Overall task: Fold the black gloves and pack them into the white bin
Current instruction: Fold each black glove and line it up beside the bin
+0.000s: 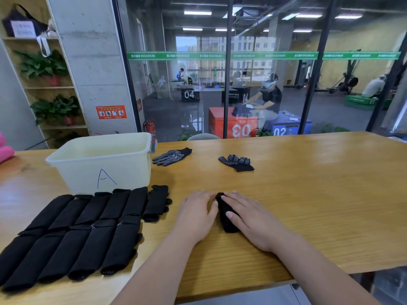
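Observation:
A narrow folded black glove (pixel 226 219) lies on the wooden table in front of me. My right hand (pixel 248 216) lies flat across its right side, fingers straight. My left hand (pixel 198 214) lies flat on the table just left of it, fingertips near its top end. Two rows of several folded black gloves (pixel 77 234) lie at the left. A white bin (pixel 103 159) marked "A" stands behind them and looks empty. Two unfolded dotted black gloves lie farther back: one (pixel 171 156) beside the bin, one (pixel 236 162) to the right.
The wooden table (pixel 308 194) has its front edge close to me and runs on to the right. A glass wall stands behind it. A pink object (pixel 5 150) sits at the far left edge.

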